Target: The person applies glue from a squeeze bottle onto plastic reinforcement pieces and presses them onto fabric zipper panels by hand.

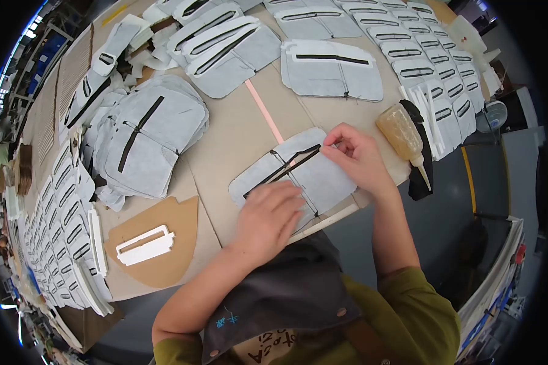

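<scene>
A light grey fabric panel [330, 176] lies at the table's near edge, with a slot and dark seams across it. My right hand [354, 155] is closed in a pinch on the far right end of a black strip [304, 160] that runs along the slot. Over the panel's lower left part rests my left hand [268, 213], palm down with its fingers stretched out; its fingertips, slightly blurred, cover the strip's other end. A pink strip [265, 112] on the tabletop leads up to the panel and shows through the slot.
A squeeze bottle of amber liquid [402, 134] lies right of my right hand, beside a black cloth [421, 179]. Stacked grey panels [158, 131] stand at left. White frame pieces [146, 245] lie on brown card [179, 228]. Another slotted panel [332, 82] lies farther back.
</scene>
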The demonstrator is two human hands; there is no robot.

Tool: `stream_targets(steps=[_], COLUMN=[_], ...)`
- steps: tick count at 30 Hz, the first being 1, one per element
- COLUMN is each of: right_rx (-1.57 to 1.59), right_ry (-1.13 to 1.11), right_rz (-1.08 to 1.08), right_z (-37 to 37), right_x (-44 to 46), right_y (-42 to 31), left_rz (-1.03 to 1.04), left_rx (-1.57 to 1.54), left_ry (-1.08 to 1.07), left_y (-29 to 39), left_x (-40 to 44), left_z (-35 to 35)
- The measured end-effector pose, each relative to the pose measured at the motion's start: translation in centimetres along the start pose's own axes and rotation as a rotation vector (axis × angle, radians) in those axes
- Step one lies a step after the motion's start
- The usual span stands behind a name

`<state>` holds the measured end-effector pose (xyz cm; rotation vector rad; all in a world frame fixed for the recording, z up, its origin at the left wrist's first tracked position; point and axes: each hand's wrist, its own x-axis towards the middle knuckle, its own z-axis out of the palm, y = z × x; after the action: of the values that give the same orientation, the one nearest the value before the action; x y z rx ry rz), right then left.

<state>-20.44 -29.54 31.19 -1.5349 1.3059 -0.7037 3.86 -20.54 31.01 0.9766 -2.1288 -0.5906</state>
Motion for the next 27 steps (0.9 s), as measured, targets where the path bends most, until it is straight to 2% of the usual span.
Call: stream_targets(steps=[2,4,6,7,13,15,18,22,25,27], right_rx=[0.054,0.110,0.543,0.541,0.167,-0.035,-0.127,-0.167,-0.193,-0.301], right_ry=[0.012,0.021,-0.084,-0.087,-0.106,-0.054,0.004,0.001,0.017,-0.040], right_rz=[-0.025,-0.058,0.016,0.021,0.064,-0.108,-0.183,-0.127,-0.174,-0.083], right_z=[0.8,0.8,0.1,-0.3,-1.0,0.2,1.2,-0.7,-1.3,-1.1], right_x=[0.3,0.2,-0.3,-0.4,-0.3,0.7,2.2,2.9,3.0,2.7], right_y=[0.5,0.5,0.1,0.5,-1.2,-1.5,-0.5,-0.8,-0.7,-2.1], left_rz=[-0.147,-0.208,-0.271,-0.275,-0.229,-0.226,-0.234,-0.233,-0.200,-0.204], left_rx=[0.155,0.167,0.222,0.219,0.190,0.182,0.174,0.178,0.180,0.225], left_ry=[0.008,0.002,-0.063,-0.063,-0.064,-0.068,-0.041,-0.058,-0.055,-0.051], left_y=[-0.2,-0.5,-0.6,-0.7,-1.1,-1.2,-1.4,-1.3,-1.4,-1.3], left_x=[0.5,1.1,1.4,1.4,1.3,1.1,1.1,1.5,1.6,1.4], left_z=[-1.1,-1.2,-1.4,-1.2,-0.6,-0.6,-0.6,-0.5,0.0,0.1])
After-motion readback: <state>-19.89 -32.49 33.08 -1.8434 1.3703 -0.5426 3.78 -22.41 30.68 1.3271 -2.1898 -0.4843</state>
